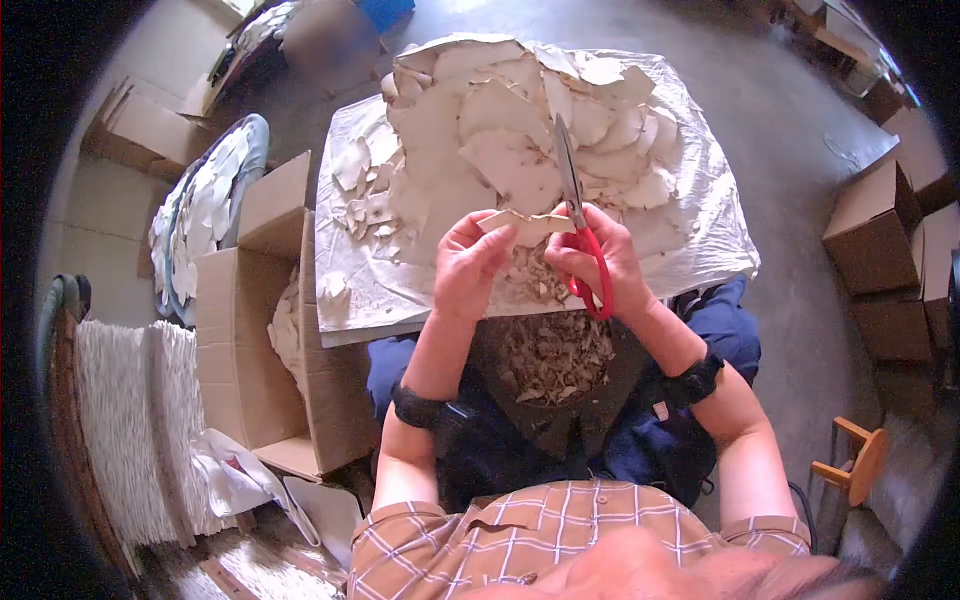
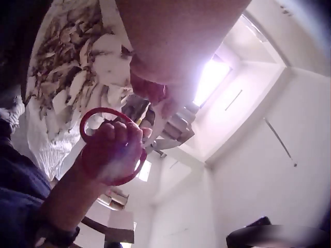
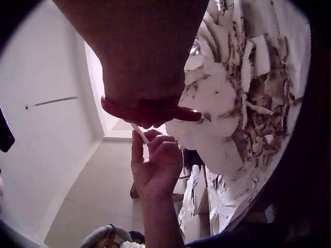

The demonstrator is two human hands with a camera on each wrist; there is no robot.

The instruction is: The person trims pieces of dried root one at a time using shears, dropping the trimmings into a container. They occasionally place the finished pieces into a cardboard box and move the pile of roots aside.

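Observation:
Between both hands, above the table's near edge, is a thin off-white flat piece (image 1: 548,226) with a browned, ragged edge. My left hand (image 1: 465,265) pinches its left end between thumb and fingers. Red-handled scissors (image 1: 567,160) are held in my right hand (image 1: 615,262), blades pointing away from my body. That hand's fingertips are right at the piece's other end. The left wrist view shows the red loops around the right hand (image 2: 114,152); in the right wrist view the left hand (image 3: 158,170) pinches the thin piece. Small trimmings (image 1: 535,275) lie below the hands.
A big heap of similar pale pieces (image 1: 510,165) covers the white-cloth table (image 1: 725,230). Between my knees sits a dark container of scraps (image 1: 555,365). An open cardboard box (image 1: 250,350) stands at left, more boxes (image 1: 870,235) and a wooden stool (image 1: 865,465) at right.

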